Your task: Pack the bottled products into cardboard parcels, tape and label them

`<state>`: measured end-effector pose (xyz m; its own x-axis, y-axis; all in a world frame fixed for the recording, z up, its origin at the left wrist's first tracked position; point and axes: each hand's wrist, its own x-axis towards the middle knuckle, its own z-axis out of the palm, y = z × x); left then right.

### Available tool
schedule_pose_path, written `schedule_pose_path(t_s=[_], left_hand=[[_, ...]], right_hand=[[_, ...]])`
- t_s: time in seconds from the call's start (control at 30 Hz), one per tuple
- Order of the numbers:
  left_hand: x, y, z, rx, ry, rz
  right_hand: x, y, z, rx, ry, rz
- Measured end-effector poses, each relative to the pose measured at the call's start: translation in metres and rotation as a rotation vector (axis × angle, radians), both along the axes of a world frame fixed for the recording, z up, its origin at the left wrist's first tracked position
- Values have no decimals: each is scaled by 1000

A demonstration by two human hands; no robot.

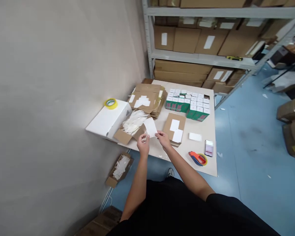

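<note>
A white paper label (150, 127) is held up over the front of the table, slightly curled. My left hand (144, 144) pinches its lower left corner and my right hand (163, 139) grips its lower right corner. Just left of the label stands an open cardboard box (124, 136) filled with crumpled white paper strips (135, 122). Flat brown cartons (168, 122) with white labels on top lie right beside my right hand. A small white stack (195, 136), perhaps of labels, rests farther right.
Rows of green-and-white boxes (199, 111) and flattened cardboard (147, 90) occupy the table's back. A tape dispenser (198, 158) and a phone (208, 148) lie at the front right. Yellow tape (110, 104) sits on a white box (108, 119). Shelving (199, 58) stands behind.
</note>
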<state>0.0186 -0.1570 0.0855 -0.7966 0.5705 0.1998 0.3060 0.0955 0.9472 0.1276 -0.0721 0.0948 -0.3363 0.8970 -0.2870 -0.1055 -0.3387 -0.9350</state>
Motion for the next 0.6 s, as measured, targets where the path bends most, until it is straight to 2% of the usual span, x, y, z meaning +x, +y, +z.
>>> schedule_pose_path(t_s=[0.13, 0.27, 0.4, 0.6], left_hand=[[22, 36, -17, 11, -246, -152], [33, 59, -31, -26, -369, -197], [34, 75, -43, -98, -469, -311], [17, 101, -54, -149, -498, -418]], right_hand=[[46, 16, -12, -68, -2, -44], [69, 28, -25, -115, -19, -121], [75, 37, -36, -127, -58, -185], [66, 45, -45, -144, -120, -240]])
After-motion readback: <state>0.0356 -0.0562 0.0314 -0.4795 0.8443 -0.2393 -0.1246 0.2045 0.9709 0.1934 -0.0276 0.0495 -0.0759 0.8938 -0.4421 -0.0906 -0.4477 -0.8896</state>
